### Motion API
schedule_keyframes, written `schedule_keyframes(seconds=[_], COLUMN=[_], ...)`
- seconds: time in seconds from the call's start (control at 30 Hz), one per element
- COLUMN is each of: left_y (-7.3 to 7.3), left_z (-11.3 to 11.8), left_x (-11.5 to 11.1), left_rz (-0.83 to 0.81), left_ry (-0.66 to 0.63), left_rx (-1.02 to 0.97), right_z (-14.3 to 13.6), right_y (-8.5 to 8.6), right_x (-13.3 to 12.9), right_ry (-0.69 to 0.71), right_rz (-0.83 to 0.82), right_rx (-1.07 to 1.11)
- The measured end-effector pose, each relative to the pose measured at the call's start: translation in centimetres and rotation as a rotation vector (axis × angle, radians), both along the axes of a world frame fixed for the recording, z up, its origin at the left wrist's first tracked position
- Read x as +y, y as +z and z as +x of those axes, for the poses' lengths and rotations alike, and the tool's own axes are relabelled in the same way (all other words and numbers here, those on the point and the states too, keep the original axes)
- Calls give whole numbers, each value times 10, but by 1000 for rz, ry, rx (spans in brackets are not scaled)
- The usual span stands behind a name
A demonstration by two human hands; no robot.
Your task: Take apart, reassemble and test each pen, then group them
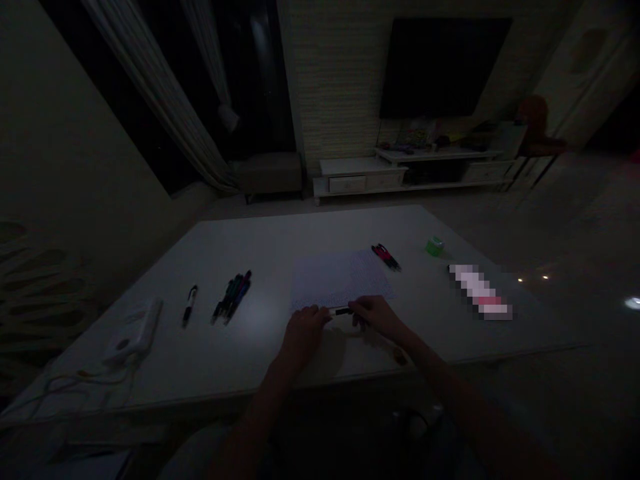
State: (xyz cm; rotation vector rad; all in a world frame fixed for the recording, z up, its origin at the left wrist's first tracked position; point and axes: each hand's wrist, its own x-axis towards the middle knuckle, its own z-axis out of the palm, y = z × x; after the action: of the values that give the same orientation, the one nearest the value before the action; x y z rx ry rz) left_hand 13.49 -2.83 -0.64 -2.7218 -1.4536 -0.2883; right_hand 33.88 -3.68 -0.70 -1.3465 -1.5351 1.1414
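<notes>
Where the dim light swallows detail, forearms cut off below, left hand [305,325] and right hand [376,313] pinching the ends of a small black-and-white pen [341,311], its shape hard to read, over the white bench [270,280], pale lined paper sheet [340,279] just beyond, cluster of dark pens [233,297] farther left.

Bare table [280,233] along far edge; pen cluster [233,297], single pen [189,305], white device [134,333] crowd left edge; green tape roll [435,246] near right edge.
</notes>
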Motion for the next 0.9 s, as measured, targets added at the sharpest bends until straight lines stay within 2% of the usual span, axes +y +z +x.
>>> schedule_keyframes(seconds=[0.1,0.23,0.33,0.47,0.6,0.7,0.83,0.9], left_y=[1,2,2,1,-1,-1,0,-1], left_z=[0,1,1,0,1,1,1,0], left_x=[1,0,0,0,0,0,0,0], left_rz=[-19,-27,-32,-32,-35,-47,-59,-66], left_ry=[3,4,7,21,22,20,27,26], left_rx=[-8,2,2,2,3,5,2,-7], right_z=[-1,-1,-1,-1,-3,-3,-2,-1], right_y=[0,0,0,-1,0,-1,-2,-2], right_x=[1,2,1,0,1,2,2,1], right_ry=[-18,-18,-13,-9,-24,-20,-18,-19], right_rz=[84,16,57,3,39,-3,53,19], right_rx=[18,-12,8,-5,15,-2,-7,-34])
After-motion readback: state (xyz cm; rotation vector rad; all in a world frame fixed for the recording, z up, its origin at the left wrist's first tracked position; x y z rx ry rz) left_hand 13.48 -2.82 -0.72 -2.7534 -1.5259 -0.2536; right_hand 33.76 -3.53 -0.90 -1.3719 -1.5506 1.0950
